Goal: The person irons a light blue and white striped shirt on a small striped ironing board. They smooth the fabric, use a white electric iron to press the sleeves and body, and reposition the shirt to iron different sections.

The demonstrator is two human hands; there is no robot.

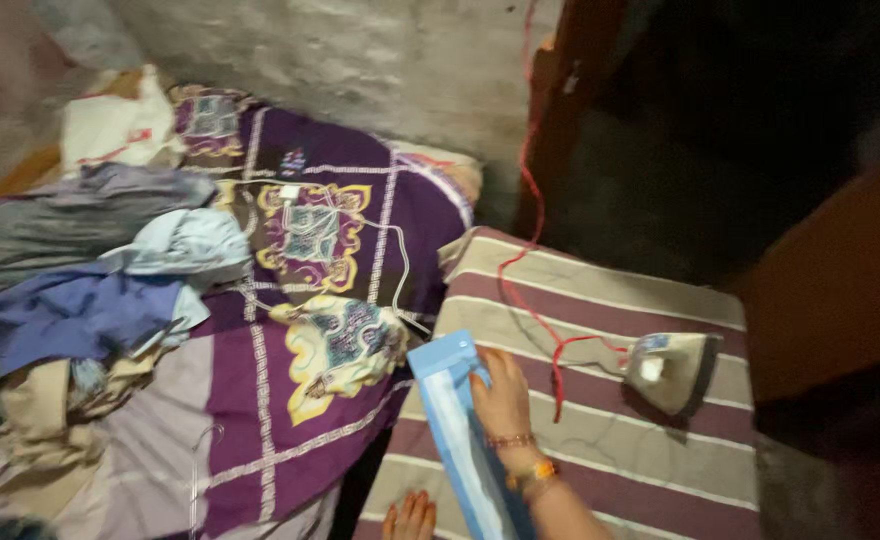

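i see the purple patterned bedspread (350, 240) at left, a clothes pile (90, 290) on it. the striped pad (620, 440) lies beside it, an iron (672, 370) with a red cord (530, 250) resting on top. right hand (503, 395) lies flat, fingers together, pressing the light blue folded cloth (460, 430) onto the pad's left edge. left hand (410, 518) fingertips only; grip state i cannot tell.

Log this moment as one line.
right hand flat on folded blue cloth | left hand on striped pad | iron upright, apart
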